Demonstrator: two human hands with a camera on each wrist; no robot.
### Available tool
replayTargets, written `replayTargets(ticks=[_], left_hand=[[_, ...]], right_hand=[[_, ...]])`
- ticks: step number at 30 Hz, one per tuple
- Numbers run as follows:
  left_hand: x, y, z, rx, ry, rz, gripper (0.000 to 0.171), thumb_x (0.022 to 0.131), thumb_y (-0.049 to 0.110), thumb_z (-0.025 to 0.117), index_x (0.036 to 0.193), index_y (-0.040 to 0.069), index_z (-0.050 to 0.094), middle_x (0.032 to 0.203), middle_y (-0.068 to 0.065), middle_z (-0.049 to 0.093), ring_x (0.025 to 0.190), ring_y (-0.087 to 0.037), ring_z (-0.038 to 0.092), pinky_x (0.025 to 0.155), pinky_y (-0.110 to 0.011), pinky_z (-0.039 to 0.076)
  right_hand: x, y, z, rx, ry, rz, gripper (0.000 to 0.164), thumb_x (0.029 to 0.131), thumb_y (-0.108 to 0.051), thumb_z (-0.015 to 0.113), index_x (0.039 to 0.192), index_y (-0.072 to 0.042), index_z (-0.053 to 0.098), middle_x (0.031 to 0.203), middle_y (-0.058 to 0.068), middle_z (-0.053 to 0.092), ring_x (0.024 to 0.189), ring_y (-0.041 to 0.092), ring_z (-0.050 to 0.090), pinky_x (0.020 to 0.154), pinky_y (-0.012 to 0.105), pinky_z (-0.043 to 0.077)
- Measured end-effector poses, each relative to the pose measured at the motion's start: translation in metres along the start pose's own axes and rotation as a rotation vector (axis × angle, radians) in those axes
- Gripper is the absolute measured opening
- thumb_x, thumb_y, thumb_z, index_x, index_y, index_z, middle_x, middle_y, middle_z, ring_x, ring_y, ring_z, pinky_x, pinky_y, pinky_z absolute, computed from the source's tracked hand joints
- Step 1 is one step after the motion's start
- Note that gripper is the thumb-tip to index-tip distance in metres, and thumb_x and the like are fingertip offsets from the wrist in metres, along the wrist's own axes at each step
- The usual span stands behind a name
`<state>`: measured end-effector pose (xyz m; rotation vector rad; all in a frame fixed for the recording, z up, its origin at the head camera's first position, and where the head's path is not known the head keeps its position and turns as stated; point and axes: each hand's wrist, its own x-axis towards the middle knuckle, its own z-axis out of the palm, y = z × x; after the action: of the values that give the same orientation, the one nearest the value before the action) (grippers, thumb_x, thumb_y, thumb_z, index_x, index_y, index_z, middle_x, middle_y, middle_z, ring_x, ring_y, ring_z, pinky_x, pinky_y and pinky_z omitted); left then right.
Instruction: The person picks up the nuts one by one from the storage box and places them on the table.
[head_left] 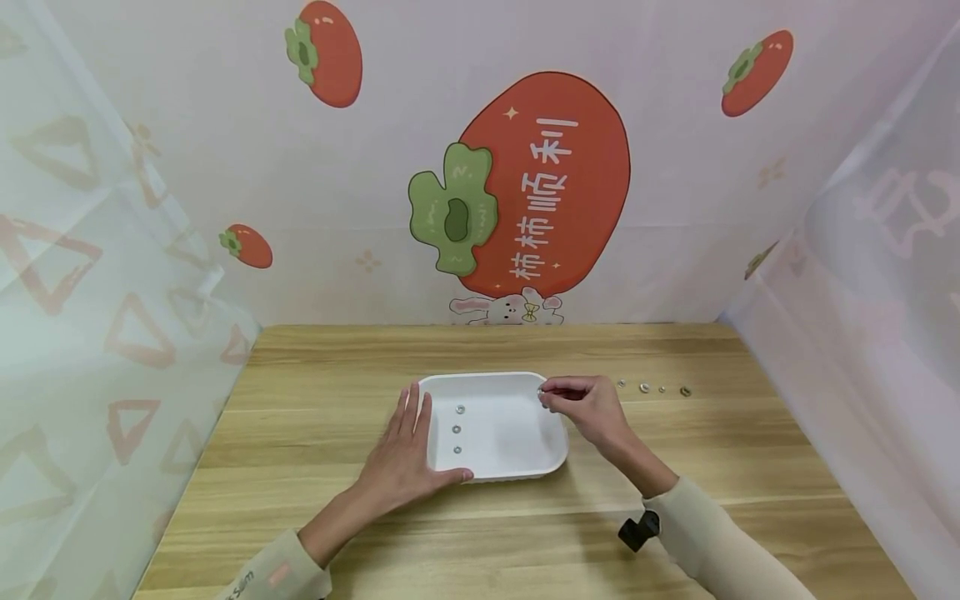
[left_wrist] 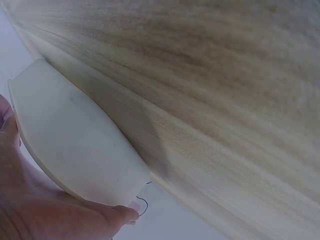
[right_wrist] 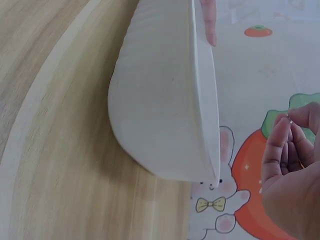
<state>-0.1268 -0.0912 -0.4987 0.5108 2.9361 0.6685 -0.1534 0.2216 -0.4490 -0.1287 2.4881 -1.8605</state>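
A white rectangular tray sits on the wooden table. My left hand spans its near left corner, straight fingers along the left rim and the thumb on the front rim. From below, the left wrist view shows this hand against the tray's outer wall. At the far right corner, my right hand pinches a small metal piece between thumb and fingertips, mostly hidden by them. Inside the tray, toward its left, three small ring-shaped metal pieces lie in a column.
Right of the tray, several small round metal pieces lie in a row on the wooden table. A patterned cloth backdrop stands behind the table and along both sides. A small black device is at the right sleeve.
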Motion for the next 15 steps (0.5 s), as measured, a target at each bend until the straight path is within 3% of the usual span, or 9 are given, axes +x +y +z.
replayTargets(ticks=[7, 15], left_hand=[[0.0, 0.0, 0.0, -0.002, 0.002, 0.0, 0.138, 0.077, 0.079, 0.076, 0.166, -0.008, 0.015, 0.176, -0.024, 0.0, 0.163, -0.042, 0.002, 0.127, -0.06, 0.025], [0.0, 0.0, 0.001, 0.01, -0.001, 0.002, 0.138, 0.077, 0.08, 0.075, 0.166, -0.007, 0.015, 0.176, -0.024, 0.0, 0.163, -0.042, 0.003, 0.128, -0.059, 0.025]], right_hand=[[-0.004, 0.008, -0.018, -0.034, 0.046, 0.038, 0.021, 0.094, -0.008, 0.08, 0.109, 0.005, 0.079, 0.101, 0.014, 0.08, 0.086, 0.015, 0.074, 0.081, 0.029, 0.063], [-0.006, 0.013, -0.037, -0.05, 0.099, 0.02, 0.02, 0.093, -0.007, 0.08, 0.109, 0.006, 0.079, 0.098, 0.013, 0.08, 0.087, 0.025, 0.075, 0.075, 0.025, 0.062]])
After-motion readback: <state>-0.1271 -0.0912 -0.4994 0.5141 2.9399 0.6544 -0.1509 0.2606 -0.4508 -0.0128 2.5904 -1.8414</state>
